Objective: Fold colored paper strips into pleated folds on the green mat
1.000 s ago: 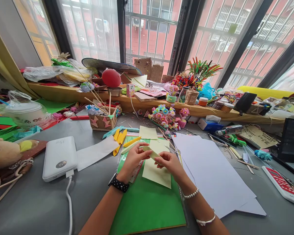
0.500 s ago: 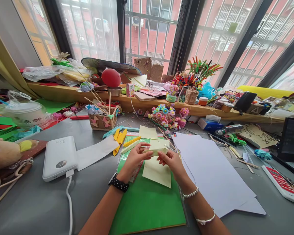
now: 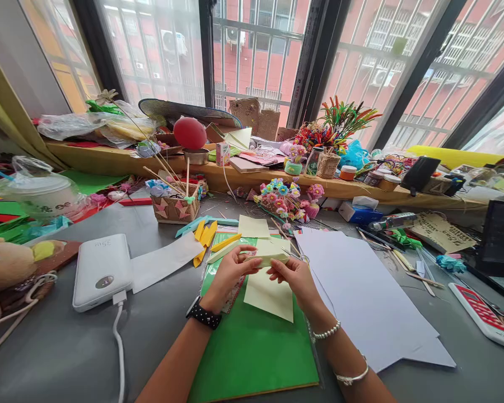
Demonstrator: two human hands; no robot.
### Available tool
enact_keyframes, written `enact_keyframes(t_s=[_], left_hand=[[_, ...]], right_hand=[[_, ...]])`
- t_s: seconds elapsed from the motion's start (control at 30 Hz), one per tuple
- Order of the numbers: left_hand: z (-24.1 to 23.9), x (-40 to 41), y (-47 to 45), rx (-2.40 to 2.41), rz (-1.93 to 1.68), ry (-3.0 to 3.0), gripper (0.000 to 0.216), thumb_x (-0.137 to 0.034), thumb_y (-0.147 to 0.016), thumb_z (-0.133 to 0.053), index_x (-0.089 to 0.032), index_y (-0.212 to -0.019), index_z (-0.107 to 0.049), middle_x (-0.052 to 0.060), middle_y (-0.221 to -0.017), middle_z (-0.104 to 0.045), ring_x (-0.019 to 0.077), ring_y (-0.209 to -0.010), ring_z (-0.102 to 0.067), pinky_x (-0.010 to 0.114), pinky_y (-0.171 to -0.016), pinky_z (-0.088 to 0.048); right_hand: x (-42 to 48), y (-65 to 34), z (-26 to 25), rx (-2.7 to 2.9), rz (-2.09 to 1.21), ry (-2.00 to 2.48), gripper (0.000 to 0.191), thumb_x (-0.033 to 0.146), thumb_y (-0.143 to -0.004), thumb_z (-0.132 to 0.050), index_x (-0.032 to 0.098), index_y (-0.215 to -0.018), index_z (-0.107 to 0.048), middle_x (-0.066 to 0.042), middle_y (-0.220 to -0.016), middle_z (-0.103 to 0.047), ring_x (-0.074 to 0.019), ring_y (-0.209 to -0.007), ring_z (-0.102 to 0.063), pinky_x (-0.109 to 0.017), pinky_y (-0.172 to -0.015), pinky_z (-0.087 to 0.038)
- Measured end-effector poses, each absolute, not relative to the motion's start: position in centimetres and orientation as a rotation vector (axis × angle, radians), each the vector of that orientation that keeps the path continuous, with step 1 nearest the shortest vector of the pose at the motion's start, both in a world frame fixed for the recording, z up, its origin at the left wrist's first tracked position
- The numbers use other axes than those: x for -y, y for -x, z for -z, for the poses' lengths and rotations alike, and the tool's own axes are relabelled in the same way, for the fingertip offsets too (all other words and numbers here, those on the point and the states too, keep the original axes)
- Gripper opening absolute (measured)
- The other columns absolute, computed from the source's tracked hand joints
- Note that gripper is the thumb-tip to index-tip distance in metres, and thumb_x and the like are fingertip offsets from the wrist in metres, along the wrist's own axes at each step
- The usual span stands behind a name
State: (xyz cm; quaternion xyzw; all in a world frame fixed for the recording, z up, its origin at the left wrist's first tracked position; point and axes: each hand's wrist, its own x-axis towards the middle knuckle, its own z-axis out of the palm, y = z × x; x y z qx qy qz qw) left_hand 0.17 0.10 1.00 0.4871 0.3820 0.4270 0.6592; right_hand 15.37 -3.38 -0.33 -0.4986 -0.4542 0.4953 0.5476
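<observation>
Between my two hands is a folded piece of pale yellow paper (image 3: 269,257), held above the green sheet pack (image 3: 256,352). My left hand (image 3: 235,274) pinches its left end between thumb and fingers. At the right end, the thumb and fingers of my right hand (image 3: 294,280) are closed on the same paper. Below the hands a flat pale yellow square sheet (image 3: 271,299) lies on the green pack. Another pale yellow square (image 3: 253,227) lies just beyond. Folded yellow strips (image 3: 205,240) rest to the left of my hands. Scissors (image 3: 304,259) lie partly hidden behind my right hand.
White paper sheets (image 3: 361,296) lie to the right, a white power bank (image 3: 103,271) with a cable to the left. A decorated box (image 3: 176,208) with sticks stands behind, beside crocheted flowers (image 3: 283,196). A calculator (image 3: 485,316) lies far right.
Almost nothing differs. Both hands keep the folded paper in the same place, with only a slight shift in the paper's tilt.
</observation>
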Motion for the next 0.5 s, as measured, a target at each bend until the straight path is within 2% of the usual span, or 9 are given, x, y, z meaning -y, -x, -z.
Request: enact_keyframes(t_s=[0.2, 0.5], left_hand=[[-1.07, -0.09, -0.11, -0.862, -0.948, -1.105, 0.042, -0.028, -0.055, -0.071, -0.015, -0.09, -0.051, 0.0, -0.068, -0.063, 0.0127, -0.065, -0.06, 0.026, -0.068, -0.047], [-0.91, -0.25, -0.26, -0.912, -0.972, -1.077, 0.044, -0.026, -0.053, -0.072, -0.014, -0.089, -0.05, 0.0, -0.067, -0.063, 0.0118, -0.061, -0.06, 0.024, -0.064, -0.047]], right_hand=[[3.36, -15.62, 0.26, 1.046, -1.109, 1.191, 0.024, 0.036, -0.063, -0.064, 0.013, -0.062, -0.061, -0.003, -0.057, -0.064, -0.0099, -0.048, -0.055, -0.021, -0.047, -0.039], [3.33, -15.59, 0.2, 1.04, -1.154, 1.178, 0.024, 0.035, -0.063, -0.065, 0.011, -0.064, -0.061, -0.006, -0.06, -0.065, -0.013, -0.052, -0.059, -0.022, -0.048, -0.041]])
